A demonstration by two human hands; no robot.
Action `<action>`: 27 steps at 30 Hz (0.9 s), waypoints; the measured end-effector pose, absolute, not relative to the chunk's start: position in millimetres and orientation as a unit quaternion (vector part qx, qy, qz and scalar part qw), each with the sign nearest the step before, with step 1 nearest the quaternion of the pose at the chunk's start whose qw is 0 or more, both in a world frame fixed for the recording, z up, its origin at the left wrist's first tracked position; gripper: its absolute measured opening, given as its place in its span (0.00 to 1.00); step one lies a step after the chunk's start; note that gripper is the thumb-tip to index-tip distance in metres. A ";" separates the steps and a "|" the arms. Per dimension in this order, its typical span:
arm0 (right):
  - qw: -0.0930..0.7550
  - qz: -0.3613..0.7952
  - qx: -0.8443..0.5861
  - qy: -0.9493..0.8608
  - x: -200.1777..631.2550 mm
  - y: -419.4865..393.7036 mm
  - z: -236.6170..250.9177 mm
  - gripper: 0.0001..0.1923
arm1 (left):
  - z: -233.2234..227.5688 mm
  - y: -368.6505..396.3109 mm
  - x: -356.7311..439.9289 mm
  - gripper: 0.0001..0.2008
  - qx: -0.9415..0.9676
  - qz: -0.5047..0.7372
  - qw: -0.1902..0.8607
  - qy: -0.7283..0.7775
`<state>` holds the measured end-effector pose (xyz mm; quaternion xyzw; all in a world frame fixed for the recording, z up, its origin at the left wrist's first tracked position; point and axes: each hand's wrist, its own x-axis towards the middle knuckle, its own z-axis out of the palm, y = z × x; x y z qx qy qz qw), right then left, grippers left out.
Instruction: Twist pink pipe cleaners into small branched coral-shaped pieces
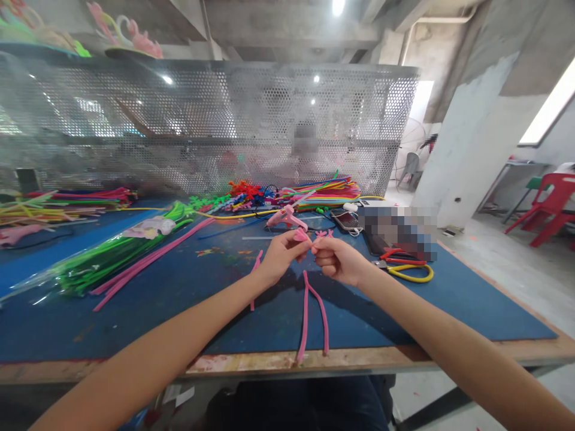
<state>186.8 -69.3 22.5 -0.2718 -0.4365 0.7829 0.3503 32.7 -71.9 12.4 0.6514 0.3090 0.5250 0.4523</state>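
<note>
Over the middle of the blue table, my left hand (pixel 286 254) pinches a small bent piece of pink pipe cleaner (pixel 302 235). The fingertips of my right hand (pixel 336 257) are closed on the same piece from the other side, almost touching my left hand. Below my hands, a folded pink pipe cleaner (pixel 306 311) lies with its two ends toward the table edge. Another short pink pipe cleaner (pixel 258 261) is partly hidden behind my left wrist. A pink glue gun (pixel 286 218) sits just beyond my hands.
Green pipe cleaners in a clear bag (pixel 121 254) and long pink pipe cleaners (pixel 153 263) lie on the left. Yellow-handled scissors (pixel 411 273) and red-handled pliers (pixel 402 257) are at the right. Colourful pipe cleaners (pixel 323 193) are piled before a perforated metal screen (pixel 202 108).
</note>
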 end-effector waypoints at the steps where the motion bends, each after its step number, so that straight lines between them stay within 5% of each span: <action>1: 0.357 0.792 -0.264 -0.419 186.8 -68.5 22.1 0.07 | 12.1 -70.2 31.8 0.12 0.650 0.521 0.458 0.310; 8: 0.268 0.878 -0.227 -0.324 190.4 -66.9 24.1 0.07 | 21.6 -70.4 26.3 0.10 0.683 0.507 0.417 0.320; 12: 0.297 0.836 -0.263 -0.378 185.5 -71.1 24.7 0.07 | 27.5 -75.9 25.4 0.09 0.720 0.506 0.334 0.338; 15: 0.391 0.683 -0.332 -0.519 181.6 -75.2 23.5 0.08 | 27.1 -78.4 29.5 0.10 0.700 0.506 0.348 0.364; 18: 0.464 0.339 -0.375 -0.727 184.6 -74.6 19.5 0.09 | 23.3 -79.1 35.9 0.12 0.636 0.492 0.443 0.396; 22: 0.352 -0.044 -0.310 -0.882 192.8 -67.6 12.1 0.11 | 17.8 -78.1 39.7 0.14 0.526 0.441 0.575 0.447; 24: 0.316 -0.080 -0.299 -0.897 192.9 -65.9 10.5 0.11 | 15.9 -76.5 38.7 0.14 0.498 0.430 0.601 0.454; 27: 0.399 0.038 -0.348 -0.848 188.1 -67.5 12.8 0.09 | 14.1 -73.4 36.0 0.13 0.525 0.467 0.562 0.436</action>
